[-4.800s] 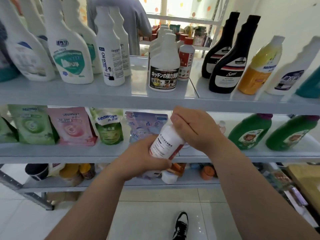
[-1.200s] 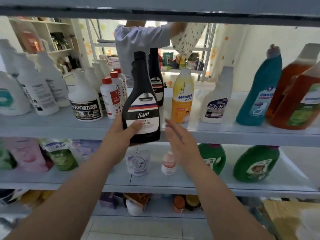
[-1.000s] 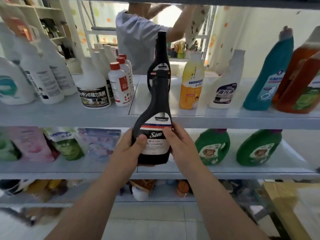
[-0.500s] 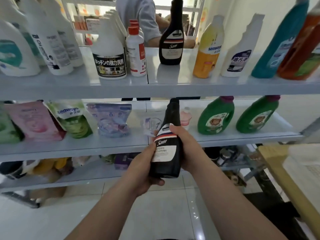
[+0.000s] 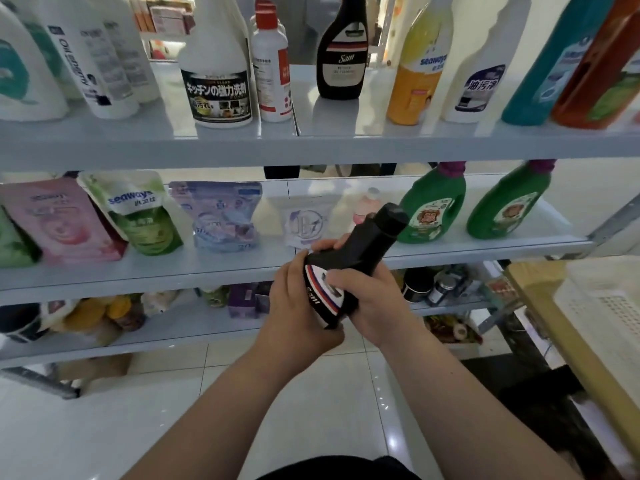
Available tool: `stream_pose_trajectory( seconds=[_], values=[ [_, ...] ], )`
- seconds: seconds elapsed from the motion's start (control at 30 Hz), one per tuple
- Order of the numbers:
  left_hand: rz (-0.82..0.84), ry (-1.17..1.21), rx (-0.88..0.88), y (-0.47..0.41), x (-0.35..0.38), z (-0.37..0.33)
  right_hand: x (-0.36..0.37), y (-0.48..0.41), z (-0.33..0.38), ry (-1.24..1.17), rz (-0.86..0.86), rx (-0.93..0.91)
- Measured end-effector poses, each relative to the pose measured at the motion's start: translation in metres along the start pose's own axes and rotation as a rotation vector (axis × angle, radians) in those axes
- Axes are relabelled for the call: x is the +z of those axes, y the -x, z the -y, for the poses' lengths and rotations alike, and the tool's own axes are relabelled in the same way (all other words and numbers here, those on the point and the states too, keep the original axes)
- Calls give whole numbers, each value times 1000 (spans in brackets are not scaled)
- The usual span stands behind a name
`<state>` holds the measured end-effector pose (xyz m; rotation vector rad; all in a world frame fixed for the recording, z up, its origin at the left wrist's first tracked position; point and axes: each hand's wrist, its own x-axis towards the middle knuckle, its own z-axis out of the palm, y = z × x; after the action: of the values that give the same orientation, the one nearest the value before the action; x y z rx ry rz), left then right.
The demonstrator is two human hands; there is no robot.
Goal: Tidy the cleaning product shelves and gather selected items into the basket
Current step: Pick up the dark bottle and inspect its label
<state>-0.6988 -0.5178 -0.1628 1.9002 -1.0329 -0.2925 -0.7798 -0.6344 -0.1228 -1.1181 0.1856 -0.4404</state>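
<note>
Presently, at frame centre, both hands hold the black plastic bottle with a red, white and blue striped label [image 5: 360, 244] in the air in front of the middle shelf. It is tilted, with the cap towards the upper right. The left hand [image 5: 298, 310] wraps its fingers round the lower body. The right hand [image 5: 377, 306] curls round the opposite side, thumb across the label.

Judged step: a selected item is in hand and not yet deposited. The next move calls for carrying it right to the white perforated plastic basket [image 5: 602, 306], which sits on the pale wooden table [image 5: 540, 306] at the right edge.

The grey metal shelf upright [image 5: 613, 220] lies near that route; keep the cap clear of it.

Farther back, the grey middle shelf [image 5: 138, 275] carries soft refill pouches [image 5: 138, 216] and two green jugs [image 5: 433, 209]. The upper shelf [image 5: 311, 147] holds a matching black bottle [image 5: 341, 64] among white, yellow and teal bottles.
</note>
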Motion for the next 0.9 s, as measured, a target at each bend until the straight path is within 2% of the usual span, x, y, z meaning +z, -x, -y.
stream_pose_trajectory(
  seconds=[0.07,0.17,0.23,0.3,0.37,0.47,0.53,0.6,0.7,0.77,0.9],
  values=[
    [78,79,-22,-1,0,3,-3,2,9,113,-9,20],
    [200,259,-82,-1,8,1,-20,-1,30,275,-161,36],
    [177,469,-176,-1,22,-7,-40,-3,45,295,-244,65],
    [110,528,-268,-3,36,-19,-63,-1,54,285,-271,111],
    [63,615,-384,-5,51,-36,-85,-1,55,180,-279,149],
    [15,841,-669,-7,78,-64,-110,5,52,-32,-261,274],
    [50,978,-834,-7,94,-83,-121,12,48,-215,-215,392],
    [166,1143,-934,-3,110,-96,-131,18,45,-353,-197,425],
    [339,1457,-994,1,126,-106,-145,22,45,-377,-211,454],
    [387,1616,-1009,3,136,-110,-153,24,46,-327,-212,481],
    [392,1712,-978,7,159,-115,-164,29,49,-235,-241,488]
  ],
)
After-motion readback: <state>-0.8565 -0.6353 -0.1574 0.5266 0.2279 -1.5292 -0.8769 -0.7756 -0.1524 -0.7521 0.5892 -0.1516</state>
